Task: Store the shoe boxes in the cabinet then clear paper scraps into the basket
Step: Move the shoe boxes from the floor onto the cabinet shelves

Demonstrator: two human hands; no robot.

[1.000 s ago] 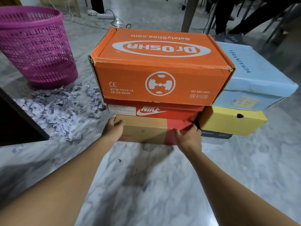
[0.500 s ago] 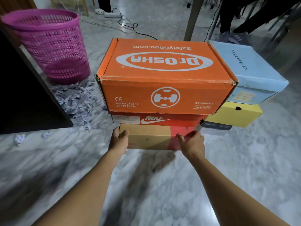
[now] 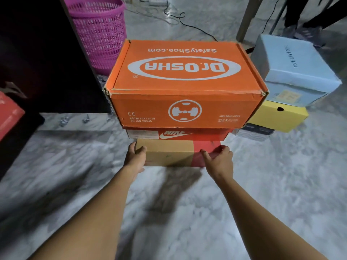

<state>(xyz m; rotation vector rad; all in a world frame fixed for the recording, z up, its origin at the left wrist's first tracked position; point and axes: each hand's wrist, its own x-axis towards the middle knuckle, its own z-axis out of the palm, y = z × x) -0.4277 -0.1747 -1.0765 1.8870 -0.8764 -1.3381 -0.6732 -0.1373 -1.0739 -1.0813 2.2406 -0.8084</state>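
Observation:
I carry a stack of three shoe boxes above the marble floor: an orange Dr.OSHA box [image 3: 185, 87] on top, a red Nike box [image 3: 176, 134] under it, and a brown and red cardboard box [image 3: 169, 152] at the bottom. My left hand [image 3: 135, 158] grips the bottom box's left corner and my right hand [image 3: 218, 159] grips its right corner. A dark cabinet [image 3: 47, 59] stands at the left. The pink mesh basket [image 3: 99, 30] stands behind it. A few paper scraps [image 3: 75, 118] lie by the cabinet's foot.
A second stack stays on the floor at the right: a light blue box [image 3: 293, 70], a yellow box [image 3: 277, 117] and a dark box [image 3: 253, 131]. A red box [image 3: 8, 113] shows at the left edge. A black cable [image 3: 187, 23], table legs and people's legs are behind.
The stack has risen and swung left toward the cabinet. The pile of paper scraps has mostly slipped out of sight behind the cabinet and boxes. A red box has come into view at the left.

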